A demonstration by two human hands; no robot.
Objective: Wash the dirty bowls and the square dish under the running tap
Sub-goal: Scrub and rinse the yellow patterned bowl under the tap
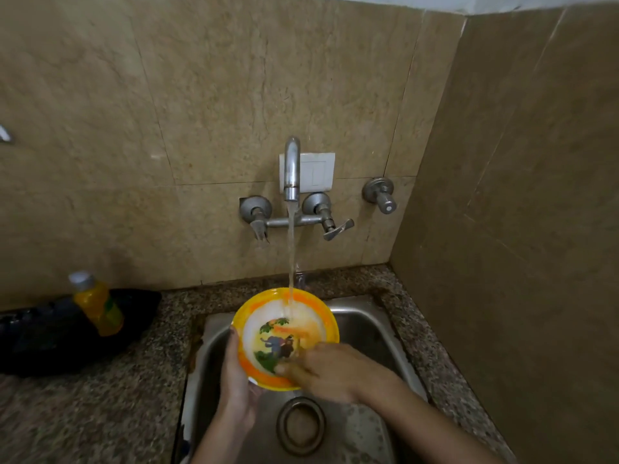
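In the sink (368, 329), above the drain (300, 426), the left hand (236, 386) grips the left rim of a yellow bowl (281, 343) held tilted under the water (292, 256). The right hand (335, 370) reaches inside it; blur hides whether its fingers lie flat or curl. Orange smears show on the white inside, so this bowl looks only partly washed. Behind, the tap (292, 169) runs. No other bowls or square dish show, so I cannot tell how far those have got.

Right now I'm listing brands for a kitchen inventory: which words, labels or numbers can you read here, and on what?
No text in this view can be read.
Yellow bottle: its label is too blurred to read.
Bowl: a printed picture only, no words to be made out.
Switch plate: blank.
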